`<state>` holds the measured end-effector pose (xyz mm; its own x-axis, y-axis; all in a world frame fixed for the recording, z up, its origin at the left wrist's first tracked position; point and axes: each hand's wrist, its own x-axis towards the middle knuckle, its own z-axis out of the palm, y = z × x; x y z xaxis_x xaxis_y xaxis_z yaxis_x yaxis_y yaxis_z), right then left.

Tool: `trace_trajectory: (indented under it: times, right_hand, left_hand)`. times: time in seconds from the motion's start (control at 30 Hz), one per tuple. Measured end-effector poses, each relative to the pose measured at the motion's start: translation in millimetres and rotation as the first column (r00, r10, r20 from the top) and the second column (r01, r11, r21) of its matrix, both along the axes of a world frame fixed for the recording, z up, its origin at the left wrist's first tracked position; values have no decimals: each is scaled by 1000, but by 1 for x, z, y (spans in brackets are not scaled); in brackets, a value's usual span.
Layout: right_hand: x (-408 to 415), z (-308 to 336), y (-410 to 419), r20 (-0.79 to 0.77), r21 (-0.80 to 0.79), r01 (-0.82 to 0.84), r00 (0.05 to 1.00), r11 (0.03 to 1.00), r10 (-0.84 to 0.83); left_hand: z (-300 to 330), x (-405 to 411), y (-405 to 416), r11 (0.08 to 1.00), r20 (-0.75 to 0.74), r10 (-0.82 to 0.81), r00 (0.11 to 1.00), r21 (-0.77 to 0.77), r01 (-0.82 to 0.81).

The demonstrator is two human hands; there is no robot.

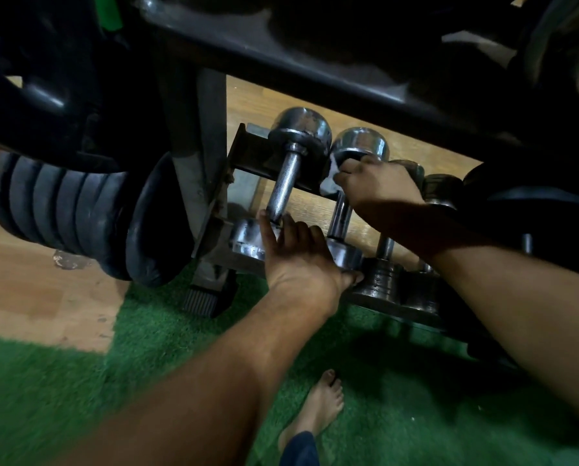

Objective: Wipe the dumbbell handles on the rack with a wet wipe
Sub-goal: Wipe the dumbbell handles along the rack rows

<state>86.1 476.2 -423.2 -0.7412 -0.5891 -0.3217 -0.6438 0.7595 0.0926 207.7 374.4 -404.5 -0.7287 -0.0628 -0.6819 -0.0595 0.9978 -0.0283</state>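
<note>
Several chrome dumbbells lie across the bottom shelf of a dark metal rack [247,149]. The leftmost dumbbell [283,183] shows its knurled handle bare. My left hand [301,253] rests on the near heads of the first two dumbbells, fingers spread, the forefinger touching the base of that knurled handle. My right hand [379,186] grips the upper handle of the second dumbbell [360,144] with a pale wet wipe [330,176] bunched under the fingers. Darker dumbbells [382,280] sit further right, partly hidden by my right forearm.
A thick black rack beam [315,68] crosses overhead, close above my right hand. A big black rubber dumbbell [89,216] hangs at the left beside the rack's leg [204,290]. Green turf and wooden floor lie below, with my bare foot [318,408] on the turf.
</note>
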Motion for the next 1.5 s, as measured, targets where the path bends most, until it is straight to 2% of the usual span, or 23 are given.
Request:
trace_trajectory:
  times: [0.03,0.1,0.17,0.23,0.3,0.4,0.47,0.57,0.63,0.7,0.77,0.9,0.97,1.07,1.13,1.27,1.37,1.43,1.5]
  right_hand:
    - [4,-3,6,12,-47,36,999,998,-36]
    - [14,-7,16,83,-217,236,971,947,-223]
    - [21,-14,20,213,-394,461,887,795,-409]
    - [25,-19,17,251,-465,557,828,688,-501]
    - [29,-20,12,218,-481,610,779,630,-588]
    - [32,-26,10,321,-423,791,587,442,-743]
    - [29,-32,13,501,-283,901,431,329,-751]
    - [31,-35,22,859,-58,982,141,180,-491]
    - [35,-35,30,916,13,974,80,228,-393]
    - [33,-40,35,923,22,949,102,315,-371]
    - [29,-42,38,934,54,931,81,362,-348]
    - [27,-48,44,920,71,902,106,427,-377]
    - [27,-43,43,900,50,861,181,506,-398]
    - [23,-28,40,844,15,709,369,706,-389]
    - [19,-20,44,802,-34,643,475,765,-363]
    - [12,1,62,784,-141,669,526,729,-331]
    - [11,16,80,700,-230,661,622,714,-350]
    - [13,20,93,645,-247,667,655,703,-395]
    - [17,19,105,556,-263,634,715,727,-423]
  left_hand:
    - [0,0,0,1000,-1,1,1000,2,-1]
    - [0,0,-1,1000,-12,3,1000,9,-3]
    - [0,1,-1,1000,-19,4,1000,14,-4]
    - [1,1,-1,1000,-9,4,1000,13,-3]
    - [1,1,-1,1000,-2,5,1000,12,-5]
    - [1,0,0,1000,-2,14,1000,12,-14]
    - [1,0,0,1000,-5,19,1000,16,-19]
    - [2,0,0,999,-11,22,1000,25,-21]
    - [3,0,0,1000,-15,17,1000,25,-17]
    - [3,0,0,1000,-13,14,1000,19,-14]
    - [2,0,0,1000,-12,11,1000,19,-11]
    - [1,3,0,1000,-28,5,1000,17,-4]
    - [2,4,0,1000,-38,-1,999,17,1]
    - [2,3,-1,1000,-32,-6,999,18,7]
    - [1,2,-1,1000,-19,-11,1000,18,11]
    - [-1,3,-2,1000,-22,-19,1000,1,19]
    - [0,3,-1,999,-21,-38,999,-3,38]
    - [1,5,-2,998,-35,-60,998,-13,59]
    - [0,9,-3,997,-68,-78,995,-27,76]
